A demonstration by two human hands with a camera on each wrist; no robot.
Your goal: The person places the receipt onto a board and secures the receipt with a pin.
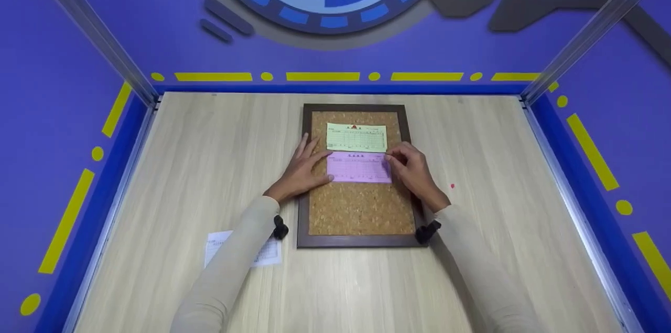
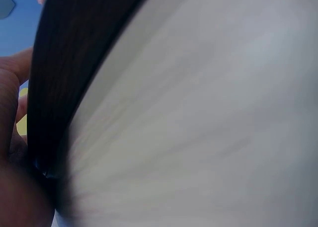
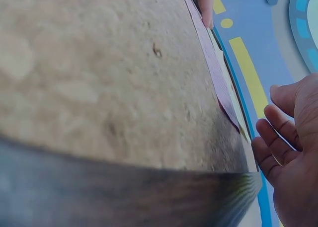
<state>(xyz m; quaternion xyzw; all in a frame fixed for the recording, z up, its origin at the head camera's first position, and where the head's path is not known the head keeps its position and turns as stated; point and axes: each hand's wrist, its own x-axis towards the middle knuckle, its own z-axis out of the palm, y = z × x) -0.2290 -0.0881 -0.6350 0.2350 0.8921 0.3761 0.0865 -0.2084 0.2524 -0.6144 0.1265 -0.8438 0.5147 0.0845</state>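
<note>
A pink printed slip (image 1: 359, 168) lies across the corkboard (image 1: 361, 210), just below a pale green slip (image 1: 356, 138) that has a red pin (image 1: 354, 127) at its top. My left hand (image 1: 301, 173) has its fingers spread over the board's left frame, with fingertip and thumb touching the pink slip's left edge. At that slip's upper right corner, the thumb and forefinger of my right hand (image 1: 414, 168) pinch together. The right wrist view shows the right fingers (image 3: 271, 160) bent beside the slips' edges; what lies between the tips is hidden.
A small red item (image 1: 452, 186), perhaps a pin, lies on the wooden table (image 1: 487, 249) right of the board. Partly under my left forearm is a white printed slip (image 1: 270, 253). Blue walls (image 1: 335, 55) close in the back and sides.
</note>
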